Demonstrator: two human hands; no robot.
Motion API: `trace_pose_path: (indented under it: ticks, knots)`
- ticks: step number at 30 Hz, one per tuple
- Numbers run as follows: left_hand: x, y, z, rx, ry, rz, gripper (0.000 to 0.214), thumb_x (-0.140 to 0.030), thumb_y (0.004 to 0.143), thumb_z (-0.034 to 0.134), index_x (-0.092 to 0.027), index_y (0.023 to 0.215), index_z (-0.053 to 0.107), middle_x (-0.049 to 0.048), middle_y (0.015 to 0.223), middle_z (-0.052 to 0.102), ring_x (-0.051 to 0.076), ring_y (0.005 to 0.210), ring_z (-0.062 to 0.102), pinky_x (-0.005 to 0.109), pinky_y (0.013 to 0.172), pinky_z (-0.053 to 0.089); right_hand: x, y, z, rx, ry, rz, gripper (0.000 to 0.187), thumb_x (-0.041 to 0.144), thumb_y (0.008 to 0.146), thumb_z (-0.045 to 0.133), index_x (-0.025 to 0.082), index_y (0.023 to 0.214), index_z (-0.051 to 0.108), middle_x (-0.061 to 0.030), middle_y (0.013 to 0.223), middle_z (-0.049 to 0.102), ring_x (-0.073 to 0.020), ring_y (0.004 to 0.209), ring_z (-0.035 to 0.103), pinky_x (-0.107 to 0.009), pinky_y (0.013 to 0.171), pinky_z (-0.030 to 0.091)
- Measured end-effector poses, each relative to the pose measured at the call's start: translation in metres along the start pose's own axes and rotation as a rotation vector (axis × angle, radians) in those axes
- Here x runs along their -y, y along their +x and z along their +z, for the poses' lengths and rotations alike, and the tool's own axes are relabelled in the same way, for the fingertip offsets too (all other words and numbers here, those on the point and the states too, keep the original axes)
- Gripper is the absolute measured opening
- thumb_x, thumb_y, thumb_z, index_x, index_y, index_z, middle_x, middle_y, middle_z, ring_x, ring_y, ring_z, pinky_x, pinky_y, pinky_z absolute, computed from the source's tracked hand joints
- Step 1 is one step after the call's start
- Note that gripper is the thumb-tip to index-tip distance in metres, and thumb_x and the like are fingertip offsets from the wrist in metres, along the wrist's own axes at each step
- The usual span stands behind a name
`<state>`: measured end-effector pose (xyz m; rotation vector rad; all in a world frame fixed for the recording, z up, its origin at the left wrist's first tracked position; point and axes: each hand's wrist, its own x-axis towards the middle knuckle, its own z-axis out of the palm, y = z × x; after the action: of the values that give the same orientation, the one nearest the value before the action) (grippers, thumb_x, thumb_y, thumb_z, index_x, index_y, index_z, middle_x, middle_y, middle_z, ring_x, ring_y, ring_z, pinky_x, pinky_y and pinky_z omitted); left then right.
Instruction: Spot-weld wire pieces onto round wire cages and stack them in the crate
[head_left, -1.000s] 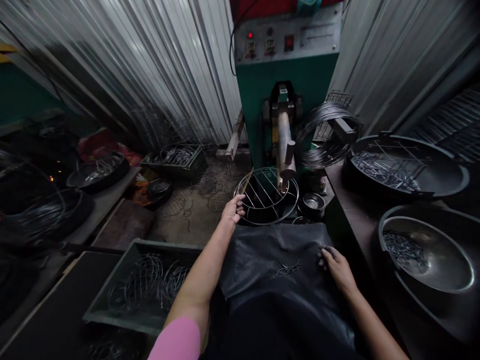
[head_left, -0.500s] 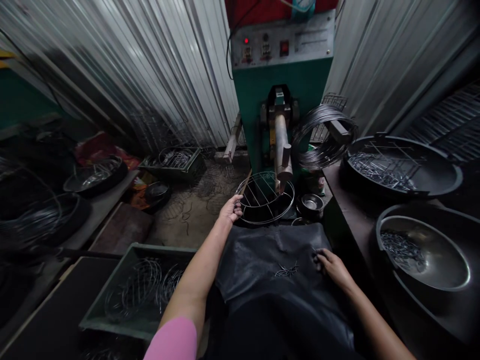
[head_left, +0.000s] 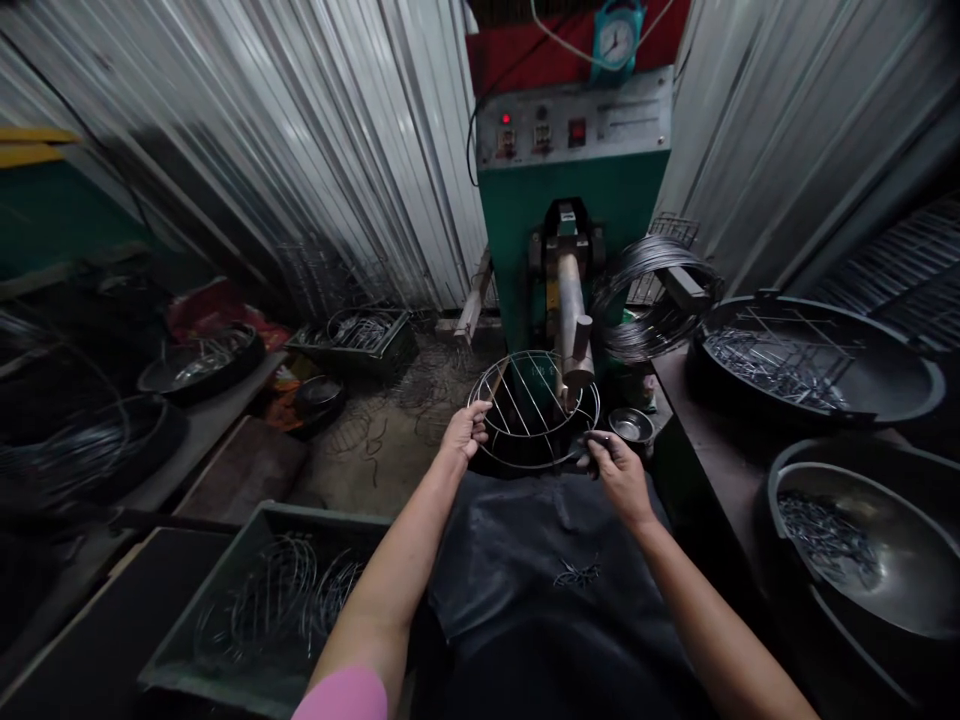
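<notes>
A round wire rack (head_left: 525,434), with two rings and parallel crossbars, is held level in front of the green machine. My left hand (head_left: 466,430) is closed on its left rim. At the rack's right front edge, my right hand (head_left: 611,465) has its dark-covered fingertips pinched together; what lies between them is too small to make out. The machine's round metal arm (head_left: 573,290) reaches over the right part of the rack, and its end hides some of the wires. Below, a small pile of short bent wires (head_left: 577,573) rests on the black apron (head_left: 510,570) across my lap.
At right are a large pan of straight wire pieces (head_left: 930,390) and a bowl of small metal pieces (head_left: 911,540). A wire coil (head_left: 637,330) hangs beside the machine. To my left stands a green crate (head_left: 169,650) holding wire rings. A small metal bowl (head_left: 631,425) sits behind my right hand.
My right hand has moved from beside the wire pile on the apron up and forward to the rack's right edge. My left hand still grips the rack. The view has tilted up slightly.
</notes>
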<state>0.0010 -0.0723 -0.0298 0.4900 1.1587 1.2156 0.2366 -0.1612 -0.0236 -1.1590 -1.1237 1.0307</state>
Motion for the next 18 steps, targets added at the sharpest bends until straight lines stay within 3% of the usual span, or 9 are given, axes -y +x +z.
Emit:
trace_pose_path:
  ticks: [5,11,18]
  knots:
    - [-0.007,0.003,-0.001,0.013,0.041,0.04,0.04,-0.023,0.044,0.073,-0.018,0.06,0.037,-0.0119,0.045,0.03,-0.001,0.035,0.018,0.013,0.034,0.01,0.008,0.016,-0.004,-0.172,0.158,-0.154,0.018,0.036,0.081,0.056,0.021,0.091,0.056,-0.0022,0.086,0.065,-0.0099,0.057,0.057,-0.022,0.049,0.043]
    - [-0.008,0.007,0.004,0.0,0.047,0.027,0.04,-0.024,0.043,0.073,-0.018,0.061,0.037,-0.0121,0.047,0.028,0.0,0.035,0.018,0.013,0.034,0.01,0.002,0.011,0.007,0.008,-0.13,-0.05,0.022,0.038,0.081,0.053,0.018,0.088,0.058,-0.002,0.071,0.064,-0.0099,0.048,0.053,-0.023,0.048,0.043]
    - [-0.009,0.002,0.007,-0.015,0.104,0.099,0.039,-0.025,0.044,0.074,-0.017,0.064,0.041,-0.0111,0.051,0.03,0.0,0.037,0.021,0.013,0.034,0.011,-0.009,0.011,0.01,0.042,-0.317,-0.057,0.023,0.038,0.081,0.046,0.019,0.087,0.057,-0.0045,0.077,0.066,-0.0108,0.043,0.053,-0.025,0.047,0.044]
